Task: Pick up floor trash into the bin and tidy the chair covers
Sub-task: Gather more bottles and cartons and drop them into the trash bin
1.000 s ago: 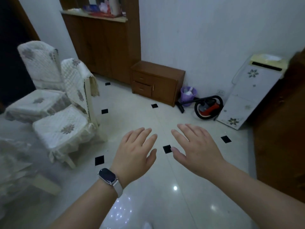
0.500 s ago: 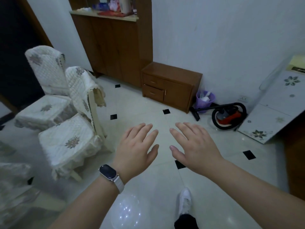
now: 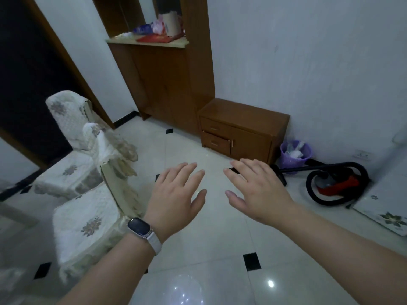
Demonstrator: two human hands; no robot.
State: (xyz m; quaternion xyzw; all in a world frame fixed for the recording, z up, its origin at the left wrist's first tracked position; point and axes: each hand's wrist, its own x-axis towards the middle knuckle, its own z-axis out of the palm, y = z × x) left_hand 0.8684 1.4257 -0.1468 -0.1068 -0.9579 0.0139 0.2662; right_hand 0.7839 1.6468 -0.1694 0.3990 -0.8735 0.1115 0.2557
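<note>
Left hand (image 3: 176,199) and right hand (image 3: 257,190) flat, fingers spread, holding nothing. Purple bin (image 3: 295,154) beyond right hand; covered chairs (image 3: 86,225) left.

Tiled floor (image 3: 220,241); chairs (image 3: 88,225); cabinet (image 3: 244,130); bin (image 3: 295,156); vacuum (image 3: 339,183)

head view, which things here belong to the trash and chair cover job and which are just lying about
For the job: purple bin, near chair cover, far chair cover, left hand, right hand, both empty.
Just there: red vacuum cleaner, low cabinet, tall cupboard, flowered panel.
</note>
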